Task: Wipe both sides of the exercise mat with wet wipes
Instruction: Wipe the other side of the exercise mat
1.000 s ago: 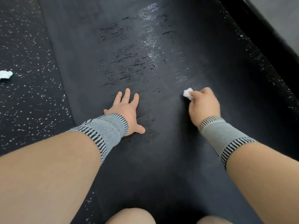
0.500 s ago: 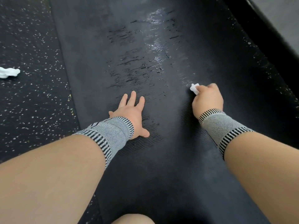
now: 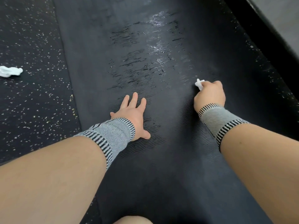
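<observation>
Right hand (image 3: 210, 95) grips a wadded wet wipe (image 3: 199, 84) at centre right, left hand (image 3: 131, 114) splayed flat on the soft, floppy exercise mat (image 3: 161, 167), best lifted by an edge.

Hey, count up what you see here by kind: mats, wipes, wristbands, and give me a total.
Exercise mat: 1
Wet wipes: 2, one gripped in the right hand at, one crumpled on the speckled floor at
Striped wristbands: 2
Total: 5
</observation>
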